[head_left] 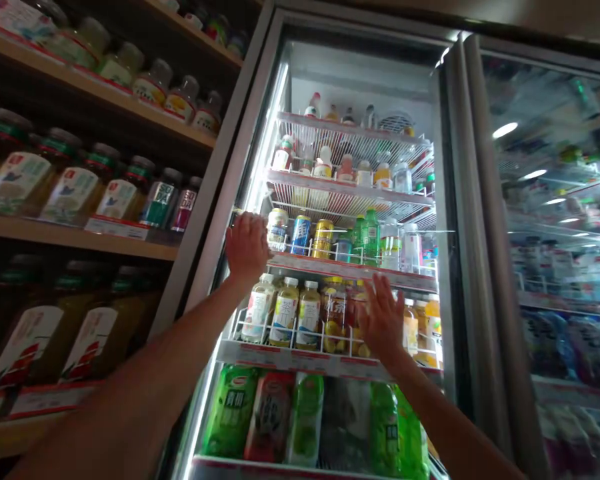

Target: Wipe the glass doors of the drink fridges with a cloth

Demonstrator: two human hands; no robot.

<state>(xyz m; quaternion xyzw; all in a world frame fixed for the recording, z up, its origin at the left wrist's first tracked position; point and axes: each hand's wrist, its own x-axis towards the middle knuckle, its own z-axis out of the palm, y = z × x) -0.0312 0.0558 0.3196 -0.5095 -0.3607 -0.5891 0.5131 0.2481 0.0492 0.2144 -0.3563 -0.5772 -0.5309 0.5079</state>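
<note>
Left forearm [145,367] leads to left fingers [247,225], grip unclear, while right fingers [383,291] spread empty near a bottle [335,313] labelled "冰茶".

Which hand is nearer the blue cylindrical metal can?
Left. The left hand is left of the blue metal can, beyond a pale cylindrical can; the right hand is farther off, lower right.

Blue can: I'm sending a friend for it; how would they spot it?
Inside the lit fridge, find the shelf beside the left hand. At its left end, the blue can stands between a whitish can and a gold can. Of the three, only it is blue.
</note>
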